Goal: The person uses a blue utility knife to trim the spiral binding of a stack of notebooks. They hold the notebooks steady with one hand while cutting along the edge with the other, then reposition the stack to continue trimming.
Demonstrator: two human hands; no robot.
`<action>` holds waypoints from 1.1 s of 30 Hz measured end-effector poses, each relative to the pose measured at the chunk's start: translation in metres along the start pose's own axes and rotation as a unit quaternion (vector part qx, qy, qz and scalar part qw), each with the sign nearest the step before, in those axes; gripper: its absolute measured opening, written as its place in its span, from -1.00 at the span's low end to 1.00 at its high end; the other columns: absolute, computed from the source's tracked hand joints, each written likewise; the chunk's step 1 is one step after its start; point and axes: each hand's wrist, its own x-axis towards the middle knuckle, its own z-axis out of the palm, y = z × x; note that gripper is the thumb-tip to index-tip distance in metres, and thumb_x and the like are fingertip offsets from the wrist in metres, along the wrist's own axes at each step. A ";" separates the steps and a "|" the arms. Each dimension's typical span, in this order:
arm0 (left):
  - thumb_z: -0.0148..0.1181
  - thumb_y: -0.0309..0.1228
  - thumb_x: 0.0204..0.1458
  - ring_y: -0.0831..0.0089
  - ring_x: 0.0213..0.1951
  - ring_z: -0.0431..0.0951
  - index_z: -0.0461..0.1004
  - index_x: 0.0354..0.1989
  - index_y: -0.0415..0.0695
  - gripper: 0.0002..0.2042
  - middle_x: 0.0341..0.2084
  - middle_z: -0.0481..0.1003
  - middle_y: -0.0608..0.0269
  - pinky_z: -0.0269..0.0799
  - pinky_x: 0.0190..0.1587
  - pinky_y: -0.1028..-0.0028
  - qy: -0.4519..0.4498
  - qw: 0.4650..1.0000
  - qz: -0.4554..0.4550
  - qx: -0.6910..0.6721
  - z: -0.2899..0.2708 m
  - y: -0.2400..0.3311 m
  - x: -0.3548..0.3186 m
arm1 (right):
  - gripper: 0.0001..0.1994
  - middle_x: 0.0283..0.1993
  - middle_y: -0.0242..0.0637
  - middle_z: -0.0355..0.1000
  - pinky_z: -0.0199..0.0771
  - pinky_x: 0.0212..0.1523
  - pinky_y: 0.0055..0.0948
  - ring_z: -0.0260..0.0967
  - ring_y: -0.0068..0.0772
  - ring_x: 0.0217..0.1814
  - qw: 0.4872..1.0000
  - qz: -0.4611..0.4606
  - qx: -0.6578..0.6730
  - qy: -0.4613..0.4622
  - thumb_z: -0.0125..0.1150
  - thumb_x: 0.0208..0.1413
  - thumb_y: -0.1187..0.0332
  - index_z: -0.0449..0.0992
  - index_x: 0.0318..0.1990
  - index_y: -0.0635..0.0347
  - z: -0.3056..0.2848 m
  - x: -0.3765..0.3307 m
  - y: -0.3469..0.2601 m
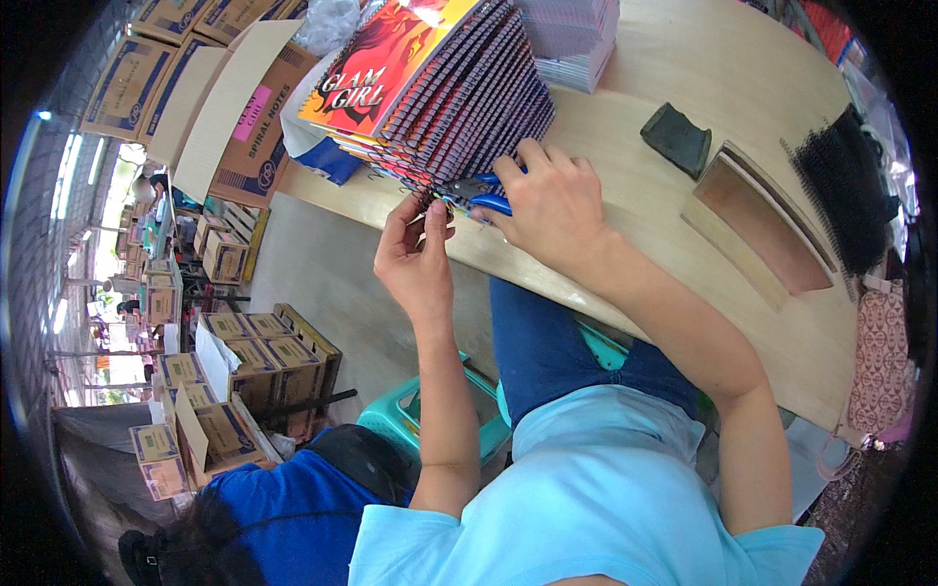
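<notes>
**Pliers at the spiral end of a fanned notebook stack**

Upper centre of the frame: a stack of spiral notebooks (440, 88) fanned out on the wooden table (703, 88), wire spines turned toward the table edge, seemingly so each coil end can be reached in turn. Right hand (552, 200) wrapped around blue-handled pliers (479, 192), handles squeezed nearly together, nose aimed at the lowest spine ends just left of centre. Left hand (418, 256) raised just below the stack, thumb and forefinger pinched narrow at the same spot, apparently steadying a wire tip; too small to tell whether anything sits between the fingertips. At right of the frame, well apart from the hands: a dark pad (676, 139), a brown board (757, 223), a heap of black wire coils (845, 186). At left and lower left, cardboard boxes (249, 356) on the floor, and another person in a blue shirt (293, 513) at the lower edge.
</notes>
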 end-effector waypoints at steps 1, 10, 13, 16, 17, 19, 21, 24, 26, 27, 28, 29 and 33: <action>0.21 -0.52 0.10 0.50 -0.35 0.59 0.46 -0.07 -0.39 -0.75 -0.33 0.56 0.14 0.58 -0.35 0.54 0.000 1.000 0.005 -0.004 0.000 -0.001 0.000 | -0.56 -0.23 -0.24 0.40 0.40 -0.25 -0.15 0.40 -0.20 -0.14 1.000 0.001 0.004 0.012 0.37 -0.15 -0.02 0.54 -0.26 0.14 0.000 -0.001 0.001; 0.21 -0.52 0.11 0.53 -0.37 0.56 0.47 -0.10 -0.39 -0.77 -0.33 0.55 0.15 0.59 -0.36 0.54 0.015 0.999 0.026 -0.017 0.004 0.001 -0.001 | -0.57 -0.21 -0.23 0.40 0.39 -0.25 -0.14 0.39 -0.20 -0.12 1.000 0.009 0.004 0.008 0.37 -0.14 0.00 0.54 -0.25 0.15 -0.004 -0.002 0.001; 0.21 -0.51 0.11 0.54 -0.37 0.56 0.47 -0.10 -0.39 -0.76 -0.33 0.55 0.15 0.59 -0.36 0.54 0.020 0.999 0.022 -0.017 0.004 0.001 -0.001 | -0.58 -0.24 -0.23 0.42 0.41 -0.26 -0.15 0.41 -0.20 -0.14 1.000 0.010 -0.001 0.016 0.37 -0.14 0.01 0.54 -0.26 0.16 -0.006 -0.004 0.002; 0.21 -0.51 0.11 0.55 -0.38 0.55 0.48 -0.11 -0.39 -0.77 -0.34 0.55 0.15 0.58 -0.37 0.54 0.022 0.999 0.028 -0.015 0.005 0.003 -0.002 | -0.59 -0.28 -0.24 0.44 0.44 -0.29 -0.17 0.45 -0.20 -0.20 1.000 -0.003 0.010 0.004 0.37 -0.14 0.02 0.54 -0.28 0.16 -0.003 -0.001 0.002; 0.21 -0.51 0.11 0.55 -0.38 0.55 0.48 -0.11 -0.39 -0.77 -0.34 0.55 0.16 0.58 -0.37 0.54 0.023 0.999 0.032 -0.015 0.005 0.004 -0.001 | -0.60 -0.30 -0.24 0.45 0.45 -0.30 -0.17 0.46 -0.20 -0.22 1.000 -0.009 0.018 -0.004 0.37 -0.14 0.02 0.54 -0.29 0.16 0.000 0.001 0.002; 0.20 -0.51 0.11 0.56 -0.38 0.55 0.48 -0.12 -0.39 -0.78 -0.35 0.55 0.17 0.58 -0.37 0.55 0.023 0.999 0.030 -0.011 0.006 0.003 0.000 | -0.60 -0.31 -0.24 0.46 0.47 -0.32 -0.18 0.48 -0.21 -0.25 0.999 -0.007 0.035 -0.031 0.37 -0.14 0.02 0.55 -0.29 0.16 0.005 0.003 0.009; 0.20 -0.51 0.12 0.58 -0.38 0.54 0.48 -0.13 -0.38 -0.79 -0.36 0.54 0.19 0.58 -0.38 0.55 0.024 0.999 0.026 -0.007 0.006 0.002 0.000 | -0.59 -0.35 -0.24 0.45 0.47 -0.33 -0.18 0.48 -0.21 -0.28 0.998 -0.002 0.045 -0.032 0.38 -0.15 0.01 0.55 -0.31 0.17 0.005 0.003 0.010; 0.20 -0.51 0.12 0.59 -0.38 0.54 0.49 -0.13 -0.37 -0.79 -0.37 0.54 0.21 0.57 -0.38 0.56 0.025 0.999 0.023 -0.005 0.004 0.001 -0.001 | -0.58 -0.36 -0.24 0.44 0.46 -0.30 -0.17 0.49 -0.21 -0.27 0.999 0.009 0.041 -0.006 0.38 -0.15 -0.02 0.54 -0.32 0.17 0.001 -0.005 0.005; 0.20 -0.51 0.12 0.60 -0.39 0.53 0.49 -0.13 -0.37 -0.79 -0.37 0.54 0.21 0.57 -0.39 0.57 0.022 0.999 0.028 -0.011 0.003 0.000 -0.001 | -0.57 -0.28 -0.22 0.46 0.47 -0.27 -0.16 0.49 -0.22 -0.19 0.999 0.013 0.032 -0.005 0.36 -0.13 -0.02 0.55 -0.28 0.16 -0.001 -0.007 0.004; 0.20 -0.50 0.12 0.60 -0.39 0.53 0.49 -0.13 -0.37 -0.79 -0.38 0.54 0.21 0.56 -0.39 0.57 0.021 0.999 0.029 -0.007 0.003 0.000 -0.001 | -0.57 -0.27 -0.22 0.46 0.46 -0.26 -0.15 0.48 -0.21 -0.19 0.999 0.019 0.034 -0.019 0.36 -0.13 -0.03 0.55 -0.28 0.16 -0.002 -0.006 0.004; 0.20 -0.50 0.12 0.59 -0.39 0.54 0.49 -0.13 -0.37 -0.80 -0.38 0.54 0.21 0.56 -0.39 0.57 0.021 0.999 0.029 -0.003 0.003 0.001 -0.001 | -0.56 -0.26 -0.22 0.46 0.46 -0.25 -0.15 0.48 -0.21 -0.18 0.998 0.025 0.036 -0.034 0.35 -0.12 -0.04 0.55 -0.28 0.16 -0.004 -0.005 0.005; 0.19 -0.50 0.12 0.59 -0.39 0.54 0.49 -0.13 -0.37 -0.80 -0.38 0.54 0.21 0.56 -0.39 0.57 0.022 0.999 0.030 0.001 0.003 0.002 -0.001 | -0.56 -0.26 -0.22 0.45 0.45 -0.25 -0.15 0.47 -0.21 -0.18 0.998 0.030 0.038 -0.049 0.35 -0.12 -0.04 0.55 -0.27 0.16 -0.004 -0.004 0.006; 0.20 -0.45 0.14 0.57 -0.40 0.54 0.50 -0.15 -0.38 -0.78 -0.40 0.54 0.21 0.55 -0.38 0.56 -0.003 0.999 -0.036 -0.035 -0.001 0.005 0.002 | -0.55 -0.25 -0.24 0.44 0.44 -0.26 -0.17 0.46 -0.21 -0.17 0.998 0.028 0.042 -0.023 0.35 -0.13 -0.06 0.55 -0.27 0.15 -0.006 -0.004 0.008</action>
